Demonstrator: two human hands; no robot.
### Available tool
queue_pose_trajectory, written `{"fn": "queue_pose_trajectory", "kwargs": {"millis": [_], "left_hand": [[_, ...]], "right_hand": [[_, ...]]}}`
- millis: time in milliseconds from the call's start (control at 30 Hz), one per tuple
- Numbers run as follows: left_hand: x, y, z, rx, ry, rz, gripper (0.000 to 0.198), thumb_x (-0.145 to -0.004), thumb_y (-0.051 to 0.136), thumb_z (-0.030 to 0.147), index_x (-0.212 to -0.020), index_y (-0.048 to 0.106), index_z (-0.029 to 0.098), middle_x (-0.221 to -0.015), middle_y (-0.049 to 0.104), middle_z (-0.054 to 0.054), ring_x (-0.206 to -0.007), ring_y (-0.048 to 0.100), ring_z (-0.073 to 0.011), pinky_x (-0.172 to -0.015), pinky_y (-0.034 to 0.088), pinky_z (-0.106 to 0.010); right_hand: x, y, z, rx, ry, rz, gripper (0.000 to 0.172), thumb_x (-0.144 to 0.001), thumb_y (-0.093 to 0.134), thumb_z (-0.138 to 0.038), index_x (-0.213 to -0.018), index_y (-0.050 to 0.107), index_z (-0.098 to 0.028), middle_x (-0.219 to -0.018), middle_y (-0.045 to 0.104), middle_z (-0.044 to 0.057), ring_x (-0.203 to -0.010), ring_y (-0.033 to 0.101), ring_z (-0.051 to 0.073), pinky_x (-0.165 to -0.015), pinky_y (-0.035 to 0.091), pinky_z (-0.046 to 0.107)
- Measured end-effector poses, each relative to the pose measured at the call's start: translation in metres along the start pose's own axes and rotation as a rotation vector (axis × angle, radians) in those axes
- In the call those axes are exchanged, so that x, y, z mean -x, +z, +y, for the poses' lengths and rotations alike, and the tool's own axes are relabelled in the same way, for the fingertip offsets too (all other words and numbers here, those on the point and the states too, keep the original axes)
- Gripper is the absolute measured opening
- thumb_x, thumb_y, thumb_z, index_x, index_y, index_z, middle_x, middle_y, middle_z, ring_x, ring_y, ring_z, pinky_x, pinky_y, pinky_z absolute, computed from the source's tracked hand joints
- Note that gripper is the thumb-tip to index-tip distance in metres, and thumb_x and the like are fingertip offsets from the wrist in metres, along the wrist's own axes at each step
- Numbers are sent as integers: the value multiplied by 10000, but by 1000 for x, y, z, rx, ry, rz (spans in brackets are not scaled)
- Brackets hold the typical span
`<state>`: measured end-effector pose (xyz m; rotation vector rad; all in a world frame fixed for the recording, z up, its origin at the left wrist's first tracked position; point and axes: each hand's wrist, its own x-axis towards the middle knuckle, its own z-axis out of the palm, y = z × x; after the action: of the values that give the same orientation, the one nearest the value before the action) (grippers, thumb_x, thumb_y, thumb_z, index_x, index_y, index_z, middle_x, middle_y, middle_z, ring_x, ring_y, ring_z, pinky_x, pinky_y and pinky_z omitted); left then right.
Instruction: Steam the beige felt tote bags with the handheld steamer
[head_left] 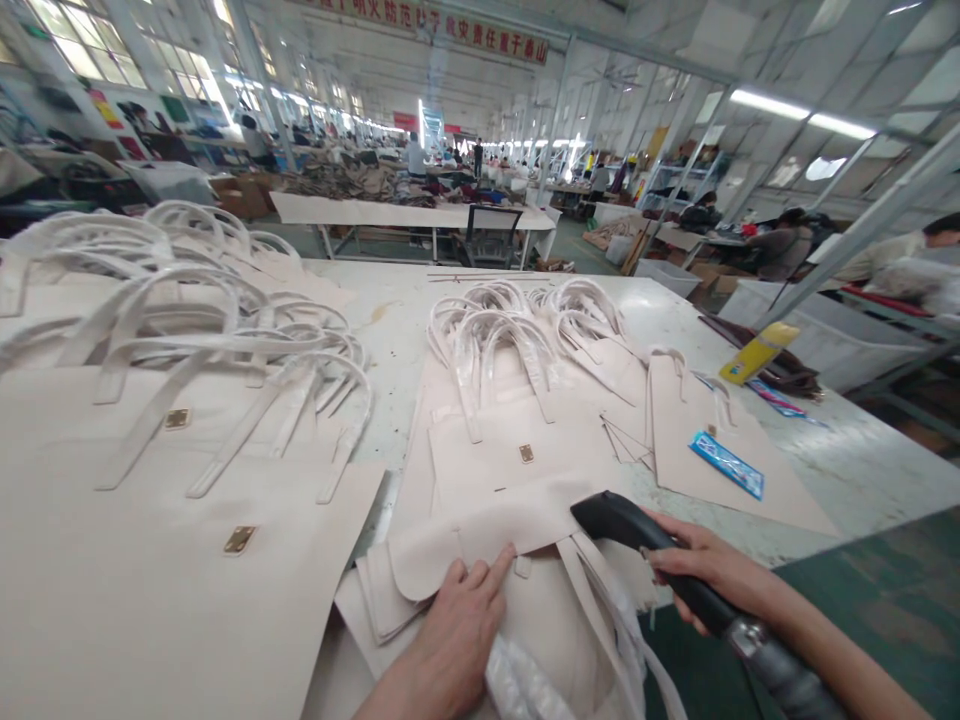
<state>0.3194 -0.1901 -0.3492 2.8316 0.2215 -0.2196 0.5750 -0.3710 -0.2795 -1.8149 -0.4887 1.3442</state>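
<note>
My right hand point(709, 570) is wrapped round a black handheld tool with a tapered flat nozzle point(626, 520) and a thick grey rear end. Its nozzle tip sits at the right end of a beige bag flap point(487, 525); whether it touches cannot be told. My left hand point(469, 620) lies with fingers outstretched on the flap's lower edge, holding nothing. Under the flap is a beige bag panel point(551, 610) with a small tab. Long pale straps point(600, 600), partly in clear plastic, hang over the table's front edge.
Stacked beige panels with a brass plate point(240, 541) and looped handles point(225, 330) cover the left side. More handled panels point(517, 400) lie ahead. To the right are a blue packet point(727, 465) and a yellow box point(759, 352). Other people work farther back.
</note>
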Motion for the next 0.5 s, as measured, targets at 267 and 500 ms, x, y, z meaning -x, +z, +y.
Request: {"fn": "queue_pose_trajectory", "kwargs": {"millis": [267,500], "left_hand": [[2,-11,-2,42,63,40,218,-657,521,163,-871,555,141,-1425,174,-80,-1098,389,-252,-937,246,-420],[-27,-76,-61,647,-260,330,214,-697,469,134,-892,555,156,-1034,599,-81,-970,525,-225,-857,385,-344]], "right_hand": [[-35,1,22,-128,-123,258,749,-696,626,-349,-1332,243,-250,-597,559,-35,-404,563,161,-347,450,248],[-13,-5,18,-103,-186,460,892,-597,700,-386,-1355,255,-233,-554,585,-39,-423,569,186,-393,487,297]]}}
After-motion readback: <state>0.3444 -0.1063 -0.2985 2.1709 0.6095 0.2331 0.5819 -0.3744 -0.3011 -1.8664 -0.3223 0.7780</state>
